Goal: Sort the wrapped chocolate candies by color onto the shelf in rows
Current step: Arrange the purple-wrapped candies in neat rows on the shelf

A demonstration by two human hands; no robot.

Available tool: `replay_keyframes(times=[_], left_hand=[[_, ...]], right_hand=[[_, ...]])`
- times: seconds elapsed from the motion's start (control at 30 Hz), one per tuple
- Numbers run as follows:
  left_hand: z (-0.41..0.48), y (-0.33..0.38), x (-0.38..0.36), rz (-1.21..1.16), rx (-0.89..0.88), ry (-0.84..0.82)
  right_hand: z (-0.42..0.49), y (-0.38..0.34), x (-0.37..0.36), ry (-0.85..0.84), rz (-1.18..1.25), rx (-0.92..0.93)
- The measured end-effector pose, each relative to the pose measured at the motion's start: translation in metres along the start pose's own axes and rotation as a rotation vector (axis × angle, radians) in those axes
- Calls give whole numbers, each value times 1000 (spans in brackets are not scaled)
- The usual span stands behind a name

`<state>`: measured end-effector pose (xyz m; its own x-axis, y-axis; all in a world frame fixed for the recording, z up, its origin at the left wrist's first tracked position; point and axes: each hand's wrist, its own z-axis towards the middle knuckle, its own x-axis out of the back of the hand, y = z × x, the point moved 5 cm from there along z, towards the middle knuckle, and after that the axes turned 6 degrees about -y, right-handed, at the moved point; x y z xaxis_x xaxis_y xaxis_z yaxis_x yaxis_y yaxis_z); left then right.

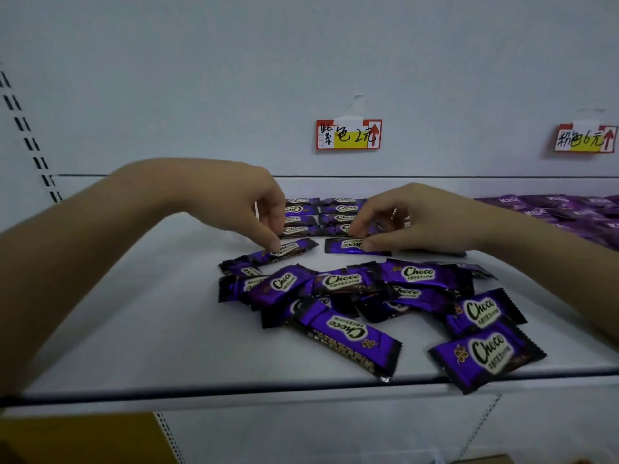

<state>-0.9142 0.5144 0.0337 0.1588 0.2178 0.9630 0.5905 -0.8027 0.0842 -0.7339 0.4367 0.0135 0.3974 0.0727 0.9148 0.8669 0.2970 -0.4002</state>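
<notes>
Several purple "Choco" candies lie in a loose pile [365,296] on the white shelf [167,329]. Behind the pile, two neat rows of the same candies [321,216] line the back of the shelf. My left hand [248,202] reaches down and pinches one purple candy [294,249] with thumb and fingertips. My right hand [412,219] pinches another purple candy [348,246] right beside it, in front of the rows. Both candies rest on the shelf surface.
A red and yellow price label [348,134] hangs on the back wall above the rows, a second label [584,139] at the far right. Purple "Kiss" wrapped candies [562,212] fill the shelf's right end. A brown cardboard box [83,437] sits below the shelf edge.
</notes>
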Motion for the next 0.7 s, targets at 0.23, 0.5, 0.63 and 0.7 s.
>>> replay_keyframes(times=[0.23,0.5,0.63,0.7], left_hand=[[5,13,-7,-47,-90,-17],[5,19,-10,-50,-156,6],[9,17,-10,-25,-159,57],[10,17,-10,-18,-155,68]], right_hand=[[3,-4,-4,-126,6,-63],[1,-8,3,-5,307,-59],[-6,-2,12,111,484,-80],[-8,-5,10,81,510,-56]])
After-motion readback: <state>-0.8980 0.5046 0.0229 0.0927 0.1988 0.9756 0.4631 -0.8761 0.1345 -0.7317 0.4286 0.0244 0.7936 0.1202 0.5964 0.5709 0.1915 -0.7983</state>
